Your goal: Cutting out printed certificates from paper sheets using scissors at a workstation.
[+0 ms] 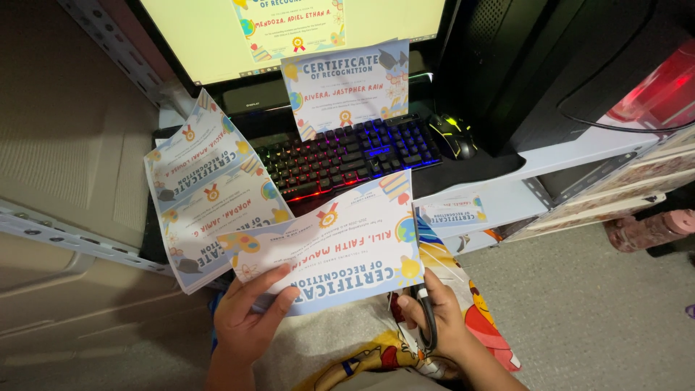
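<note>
- Monitor (210, 36), far centre: pale screen showing a certificate layout.
- Tabletop (507, 195): white, carrying a backlit keyboard (347, 156) with a dark mouse (452, 137) to its right.
- Stack of printed certificates (206, 192), left, leaning beside the keyboard.
- Cut certificate (329, 250), near centre: pinched along its near edge by the left hand (246, 318), thumb over the paper.
- Propped certificate (346, 87) under the monitor.
- Right hand (438, 318): closed around black-handled scissors (423, 308), just right of the held certificate.
</note>
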